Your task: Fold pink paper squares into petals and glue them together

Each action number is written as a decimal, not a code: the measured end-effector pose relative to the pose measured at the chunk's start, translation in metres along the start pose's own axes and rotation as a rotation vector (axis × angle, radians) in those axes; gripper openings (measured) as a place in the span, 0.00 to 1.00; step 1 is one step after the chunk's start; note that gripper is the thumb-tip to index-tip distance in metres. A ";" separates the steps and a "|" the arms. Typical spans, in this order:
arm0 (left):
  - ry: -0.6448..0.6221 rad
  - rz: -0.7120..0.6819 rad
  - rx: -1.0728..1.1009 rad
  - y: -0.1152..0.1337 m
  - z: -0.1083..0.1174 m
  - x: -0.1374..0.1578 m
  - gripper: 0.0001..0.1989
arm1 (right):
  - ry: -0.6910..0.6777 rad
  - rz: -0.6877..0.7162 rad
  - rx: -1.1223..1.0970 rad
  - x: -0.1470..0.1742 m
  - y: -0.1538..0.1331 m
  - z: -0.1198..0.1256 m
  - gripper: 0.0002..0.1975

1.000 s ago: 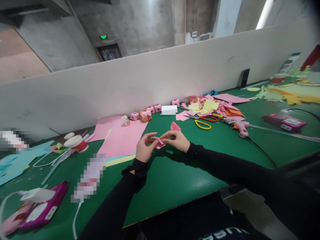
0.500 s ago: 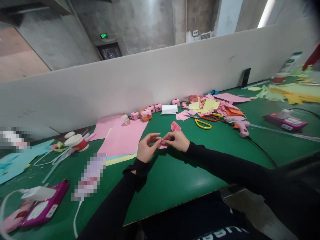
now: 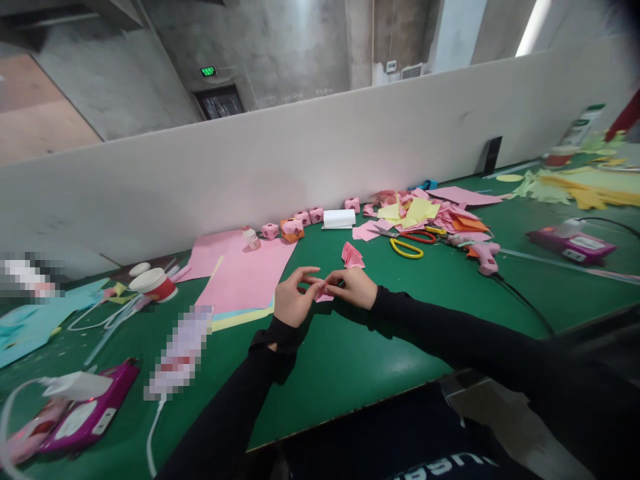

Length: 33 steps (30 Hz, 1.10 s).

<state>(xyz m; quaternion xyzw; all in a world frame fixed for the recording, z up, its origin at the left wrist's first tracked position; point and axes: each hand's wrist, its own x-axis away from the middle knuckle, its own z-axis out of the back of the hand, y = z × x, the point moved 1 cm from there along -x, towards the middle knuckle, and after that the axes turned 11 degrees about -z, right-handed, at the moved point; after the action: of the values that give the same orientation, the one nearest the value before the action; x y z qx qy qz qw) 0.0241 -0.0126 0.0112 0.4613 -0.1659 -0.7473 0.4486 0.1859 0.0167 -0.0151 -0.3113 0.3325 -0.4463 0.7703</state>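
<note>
Pink paper piece (image 3: 325, 298), six o'clock of my view's centre: left hand (image 3: 293, 301) and right hand (image 3: 357, 289) have drawn fingers (image 3: 311, 293) closer, nearly closed, pinching it, apparently flattening a fold.

I note moderate light and 1 bright strip (image 3: 532, 27), upper right. Soft glare marks the green table (image 3: 350, 393); shadow lies beneath my right hand (image 3: 356, 288). 2 left-side patches (image 3: 177, 353) are pixelated.

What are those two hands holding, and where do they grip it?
A small piece of pink paper, pinched by the fingertips of the left hand and right hand. Part shows below the grip; exactly where each pinches is hidden.
</note>
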 end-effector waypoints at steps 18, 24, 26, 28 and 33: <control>0.026 -0.028 -0.022 -0.003 0.004 -0.002 0.16 | -0.071 -0.073 -0.200 0.000 0.001 -0.005 0.16; 0.259 0.019 0.052 -0.012 0.012 -0.008 0.18 | -0.215 -0.281 -0.799 -0.005 0.000 -0.005 0.19; 0.278 0.001 0.072 -0.014 0.012 -0.008 0.18 | -0.229 -0.315 -0.848 -0.004 -0.002 -0.006 0.20; 0.263 -0.025 0.062 -0.013 0.010 -0.006 0.16 | -0.229 -0.349 -0.874 -0.003 -0.002 -0.007 0.19; 0.184 -0.114 0.035 -0.001 0.003 0.000 0.13 | -0.218 -0.373 -1.000 -0.003 -0.001 -0.012 0.17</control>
<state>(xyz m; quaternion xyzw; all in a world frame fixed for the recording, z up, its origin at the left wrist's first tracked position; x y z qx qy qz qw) 0.0211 -0.0119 0.0120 0.5445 -0.1104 -0.7230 0.4107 0.1748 0.0172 -0.0204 -0.7377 0.3617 -0.3281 0.4661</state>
